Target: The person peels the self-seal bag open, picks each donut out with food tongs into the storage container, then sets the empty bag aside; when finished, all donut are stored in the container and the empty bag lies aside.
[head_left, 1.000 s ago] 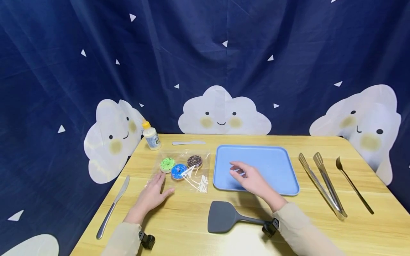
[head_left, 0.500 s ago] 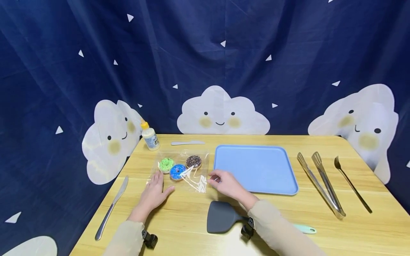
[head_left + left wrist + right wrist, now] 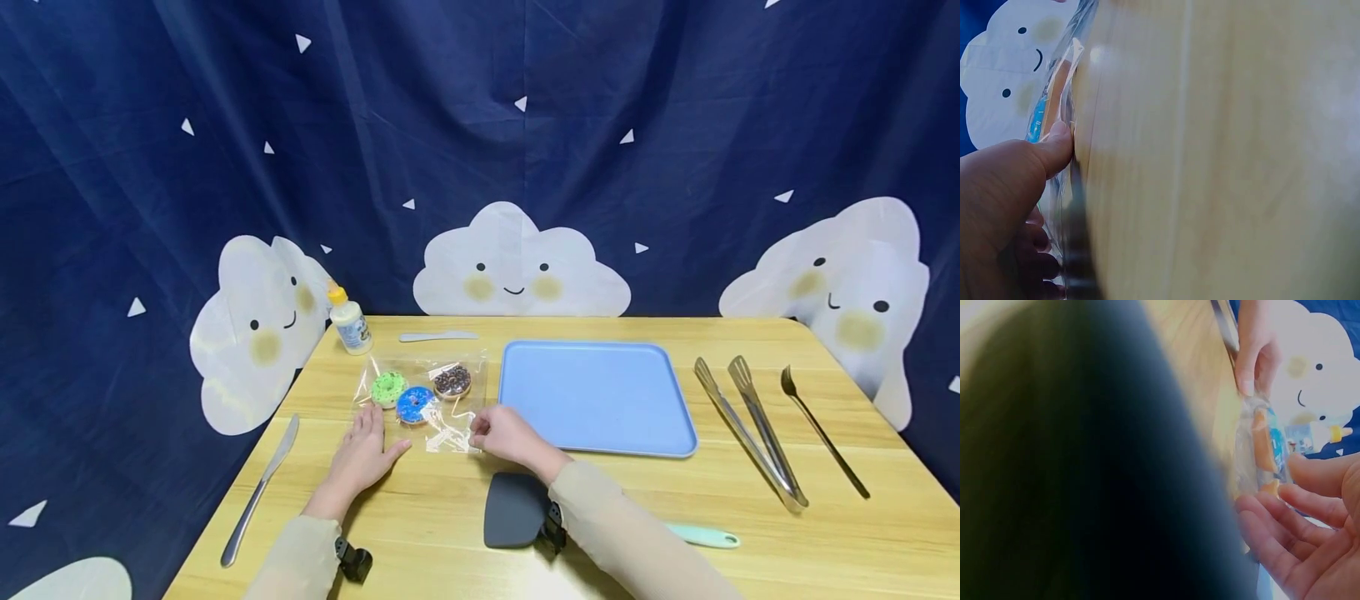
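Observation:
A clear plastic bag (image 3: 470, 404) with a green donut (image 3: 387, 388), a blue donut (image 3: 412, 406) and a chocolate-coloured donut (image 3: 453, 382) lies flat on the table. My left hand (image 3: 360, 458) rests on its lower left edge with straight fingers; in the left wrist view the thumb (image 3: 1055, 149) touches the plastic. At the lower right corner of the bag is my right hand (image 3: 510, 433), its fingers loosely bent. The right wrist view shows a gap between thumb and fingers (image 3: 1316, 503) beside the bag; any contact with the plastic is unclear.
Right of the bag lies a blue tray (image 3: 596, 400). A dark spatula (image 3: 516, 510) is partly under my right forearm. Farther right are metal tongs (image 3: 757, 442) and a fork (image 3: 825, 433). A knife (image 3: 261, 490), a yellow-capped bottle (image 3: 351, 323) and a small white knife (image 3: 438, 336) lie around the left side.
From over the tray, my right hand has moved left to the bag's lower right corner. Reflections on the plastic have shifted. The left hand stays at the bag's left edge.

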`<control>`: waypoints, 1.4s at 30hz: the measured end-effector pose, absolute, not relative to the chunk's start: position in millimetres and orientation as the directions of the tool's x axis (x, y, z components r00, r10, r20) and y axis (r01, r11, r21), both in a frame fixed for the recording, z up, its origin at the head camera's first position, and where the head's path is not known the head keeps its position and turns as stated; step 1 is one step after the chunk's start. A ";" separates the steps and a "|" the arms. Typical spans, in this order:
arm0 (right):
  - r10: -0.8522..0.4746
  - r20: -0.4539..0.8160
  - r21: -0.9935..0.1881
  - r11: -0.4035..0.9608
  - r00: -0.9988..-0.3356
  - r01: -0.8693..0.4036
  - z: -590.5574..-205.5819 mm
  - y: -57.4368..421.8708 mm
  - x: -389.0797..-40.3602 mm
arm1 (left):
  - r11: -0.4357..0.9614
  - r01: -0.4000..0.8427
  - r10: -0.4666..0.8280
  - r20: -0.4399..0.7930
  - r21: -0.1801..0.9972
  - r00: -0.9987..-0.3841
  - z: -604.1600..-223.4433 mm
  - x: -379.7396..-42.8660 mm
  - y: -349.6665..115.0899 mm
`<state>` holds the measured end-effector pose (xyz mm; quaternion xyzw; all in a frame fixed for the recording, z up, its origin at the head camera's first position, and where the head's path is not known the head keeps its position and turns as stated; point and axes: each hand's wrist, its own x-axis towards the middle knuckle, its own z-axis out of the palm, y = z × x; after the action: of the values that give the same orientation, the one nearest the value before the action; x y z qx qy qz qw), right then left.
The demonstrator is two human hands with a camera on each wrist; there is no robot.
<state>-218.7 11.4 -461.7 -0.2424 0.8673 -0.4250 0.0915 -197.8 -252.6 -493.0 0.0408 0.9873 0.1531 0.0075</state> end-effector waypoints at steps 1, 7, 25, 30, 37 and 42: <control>-0.497 0.035 -0.782 0.527 -0.867 -0.334 -462.6 10.4 -219.3 | 0.951 0.078 0.083 -0.003 0.300 -0.997 -493.8 -198.3 -252.7; -0.489 -0.040 -0.798 0.540 -0.871 -0.266 -467.5 6.3 -220.7 | 0.951 0.080 0.084 -0.002 0.298 -0.996 -498.2 -200.5 -253.2; -0.440 0.028 -0.558 0.738 -0.898 -0.379 -475.8 -2.5 -218.5 | 0.944 0.074 0.083 -0.015 0.321 -0.996 -496.5 -201.0 -253.5; -0.426 0.048 -0.522 0.761 -0.903 -0.386 -477.6 -7.1 -213.4 | 0.943 0.069 0.079 -0.018 0.326 -0.997 -497.7 -199.1 -253.2; -0.403 0.051 -0.553 0.750 -0.914 -0.362 -485.7 -8.2 -213.0 | 0.941 0.073 0.083 -0.016 0.330 -0.996 -499.9 -199.2 -252.4; -0.417 0.076 -0.574 0.724 -0.906 -0.382 -487.6 -6.9 -214.9 | 0.939 0.073 0.083 -0.014 0.337 -0.996 -498.5 -200.1 -252.8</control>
<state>-214.9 -6.9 -487.6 -0.2150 0.9281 -0.3025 0.0289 -200.1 -252.8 -498.5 0.0396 0.9845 0.1706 0.0138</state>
